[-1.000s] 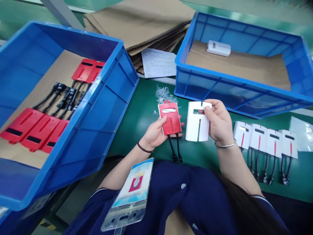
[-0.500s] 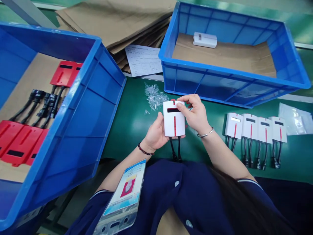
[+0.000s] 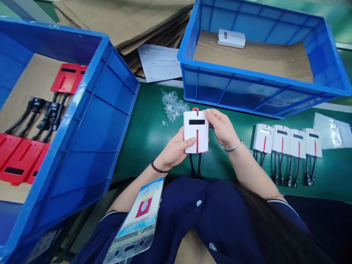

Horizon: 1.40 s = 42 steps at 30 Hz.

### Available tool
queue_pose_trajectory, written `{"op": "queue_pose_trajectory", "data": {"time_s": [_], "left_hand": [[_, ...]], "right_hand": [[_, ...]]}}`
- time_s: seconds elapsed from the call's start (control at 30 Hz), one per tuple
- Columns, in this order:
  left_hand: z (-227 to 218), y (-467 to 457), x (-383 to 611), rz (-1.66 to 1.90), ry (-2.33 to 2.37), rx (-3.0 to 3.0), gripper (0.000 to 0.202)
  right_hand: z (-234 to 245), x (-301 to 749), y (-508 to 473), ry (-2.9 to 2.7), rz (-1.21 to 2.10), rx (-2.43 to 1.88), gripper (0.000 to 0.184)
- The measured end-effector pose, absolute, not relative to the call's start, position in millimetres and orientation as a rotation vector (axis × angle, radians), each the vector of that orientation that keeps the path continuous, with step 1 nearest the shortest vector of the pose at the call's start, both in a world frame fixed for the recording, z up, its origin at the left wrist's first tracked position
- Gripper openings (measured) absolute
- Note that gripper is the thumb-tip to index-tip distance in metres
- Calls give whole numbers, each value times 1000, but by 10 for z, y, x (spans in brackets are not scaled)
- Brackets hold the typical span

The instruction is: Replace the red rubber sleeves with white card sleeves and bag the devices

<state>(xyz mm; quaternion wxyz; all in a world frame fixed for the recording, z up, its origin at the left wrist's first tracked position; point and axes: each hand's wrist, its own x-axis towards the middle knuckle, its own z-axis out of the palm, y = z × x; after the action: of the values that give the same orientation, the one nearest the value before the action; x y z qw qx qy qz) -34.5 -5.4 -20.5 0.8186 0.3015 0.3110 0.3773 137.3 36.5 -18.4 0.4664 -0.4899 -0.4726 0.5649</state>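
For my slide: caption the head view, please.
Left hand and right hand hold a white device; four more lie on the table.

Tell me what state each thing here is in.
Left hand: closed on the white device
Right hand: gripping the device's upper right edge
White device: white cover on, window dark
Four white units: in a row, leftmost window bright
Left blue crate: open, holding red units
Right blue crate: open
White casing: lying in that crate
Clear plastic pieces: scattered

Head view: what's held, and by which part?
White-cased two-cable device: left hand grips its lower left side, right hand its upper right corner.
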Motion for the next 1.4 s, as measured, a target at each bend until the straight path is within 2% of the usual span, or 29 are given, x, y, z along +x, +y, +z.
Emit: {"op": "queue_pose_trajectory", "data": {"time_s": [0.13, 0.53, 0.83, 1.03, 1.2, 1.4], "left_hand": [[-223, -61, -343, 827, 708, 705, 67], [-273, -126, -377, 970, 786, 864, 54], [-185, -68, -761, 841, 796, 1013, 67], [-189, -18, -949, 753, 632, 1018, 64], [-314, 44, -992, 738, 657, 968, 67], [-257, 250, -1085, 658, 667, 1039, 65]], "right_hand": [[-178, 1385, 351, -1015, 1526, -1141, 45], [-226, 1367, 296, -1109, 1385, -1240, 38], [-406, 1223, 239, -1164, 1396, -1313, 51], [-506, 1087, 107, -1214, 1289, -1417, 52], [-562, 1053, 132, -1161, 1367, -1419, 55], [-463, 1040, 183, -1058, 1372, -1421, 55]]}}
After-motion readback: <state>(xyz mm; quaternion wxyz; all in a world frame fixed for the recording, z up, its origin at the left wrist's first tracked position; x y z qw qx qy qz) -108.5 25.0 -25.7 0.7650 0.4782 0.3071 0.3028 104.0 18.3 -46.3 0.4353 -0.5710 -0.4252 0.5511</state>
